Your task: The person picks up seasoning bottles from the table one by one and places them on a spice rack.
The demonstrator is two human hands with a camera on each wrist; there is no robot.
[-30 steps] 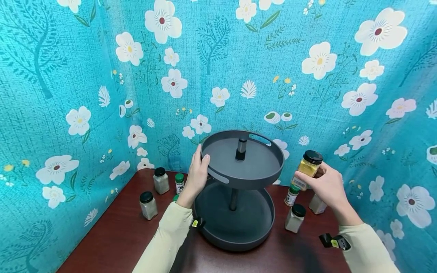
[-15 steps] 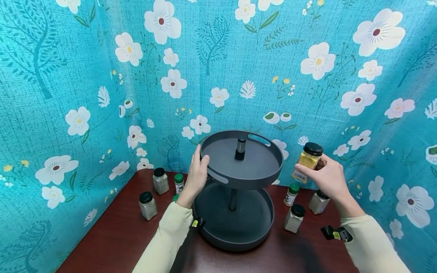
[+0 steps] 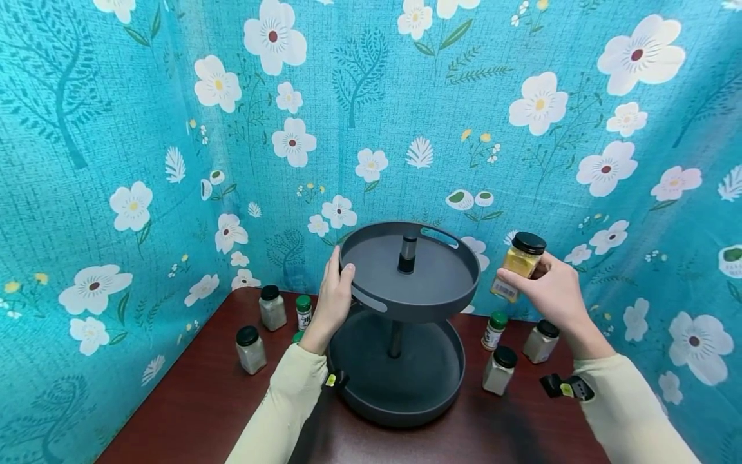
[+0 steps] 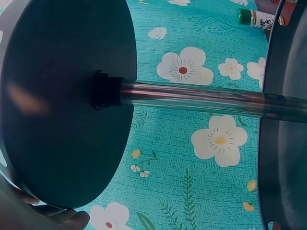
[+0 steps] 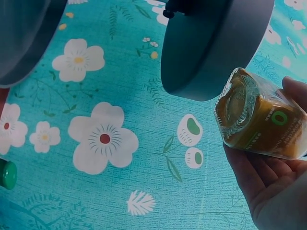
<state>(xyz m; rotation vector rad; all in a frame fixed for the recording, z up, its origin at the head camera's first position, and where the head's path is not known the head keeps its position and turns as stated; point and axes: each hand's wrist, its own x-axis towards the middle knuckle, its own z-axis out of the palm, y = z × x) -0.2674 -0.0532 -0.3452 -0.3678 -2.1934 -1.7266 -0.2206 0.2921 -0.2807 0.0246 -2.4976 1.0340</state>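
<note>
- Head view: jar with yellow contents point(image 3: 517, 267), held up in the air by the right hand point(image 3: 553, 291), thumb across its front, black lid uppermost and the body leaning a little. It's just right of the upper tray point(image 3: 377, 270), with a gap between them.
- Across to the left hand point(image 3: 335, 296): fingers fairly straight, laid against the outer side of that tray, thumb at the rim.
- Below, the lower tray point(image 3: 371, 383) sits on the dark red surface point(image 3: 191, 393), a central post point(image 3: 396, 339) linking the two tiers.
- Right of the stand, a green-capped bottle point(image 3: 493, 331) and two black-lidded jars point(image 3: 499, 372); left of it, two more black-lidded jars point(image 3: 252, 350) and another green-capped bottle point(image 3: 304, 313) (a further green cap peeks out by the left wrist).
- Left wrist view: fingertips point(image 4: 76, 219) show at the upper tray's edge, its underside facing us; the hand is mostly cut off.
- Right wrist view: the gripped jar turns its clear base towards us, green circle on the label, fingers underneath. Flowered turquoise curtain point(image 5: 158, 191) fills the background.
</note>
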